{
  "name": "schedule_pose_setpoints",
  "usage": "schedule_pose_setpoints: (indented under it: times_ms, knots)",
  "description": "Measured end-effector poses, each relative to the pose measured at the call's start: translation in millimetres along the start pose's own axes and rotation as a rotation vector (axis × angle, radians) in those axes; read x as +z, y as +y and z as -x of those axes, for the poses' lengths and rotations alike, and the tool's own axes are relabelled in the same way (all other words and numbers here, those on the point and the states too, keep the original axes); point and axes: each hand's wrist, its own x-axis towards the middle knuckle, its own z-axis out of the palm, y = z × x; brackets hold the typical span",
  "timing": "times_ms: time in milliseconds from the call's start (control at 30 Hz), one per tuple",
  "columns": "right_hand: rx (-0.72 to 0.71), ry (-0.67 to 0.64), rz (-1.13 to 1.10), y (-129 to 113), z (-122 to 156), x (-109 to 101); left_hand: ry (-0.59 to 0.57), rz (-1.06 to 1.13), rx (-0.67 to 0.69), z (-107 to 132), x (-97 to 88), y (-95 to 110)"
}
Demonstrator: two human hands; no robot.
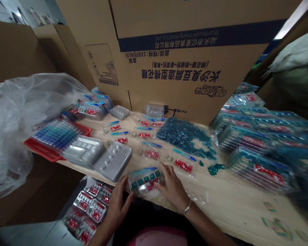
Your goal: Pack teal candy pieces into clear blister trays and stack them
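A clear plastic blister tray (pixel 143 181) is tilted at the table's front edge. It contains a row of several teal pieces, a blue pen-like stick and a red packet with white dots. My right hand (pixel 172 187) closes on its right end, thumb across the front, a bracelet on the wrist. At the tray's left end, my left hand (pixel 118 200) has thumb and fingers curved around the edge. Just beyond lie more filled clear trays, each with a blue stick and red packet (pixel 184 166). A plastic bag of teal pieces (pixel 183 136) lies behind them, some spilled.
Nested empty clear trays (pixel 113 162) stand left, beside a red basket (pixel 45 153) of blue-green sheets. Filled packs (pixel 261 167) are piled at right. A large cardboard box (pixel 169 89) walls the back. Below left, packed trays (pixel 89 205) fill a container. Clear plastic sheeting (pixel 10 112) hangs far left.
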Motion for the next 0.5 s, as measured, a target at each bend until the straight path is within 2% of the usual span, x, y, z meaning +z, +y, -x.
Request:
schedule_pose_setpoints:
  times_ms: [133, 267, 400, 500]
  knots:
    - [-0.129, -0.085, 0.152, -1, -8, -2, 0.028, -0.03, -0.021, -14, -0.6, 8]
    - [-0.134, -0.152, 0.164, -1, -11, -4, 0.045, -0.057, -0.075, -32, 5.5, 15]
    - [-0.135, -0.212, 0.214, -2, -13, -8, 0.049, -0.126, -0.081, -43, 12.3, 12]
    - [-0.284, -0.293, 0.226, -7, -19, -11, 0.056, -0.123, -0.067, -36, 8.9, 10]
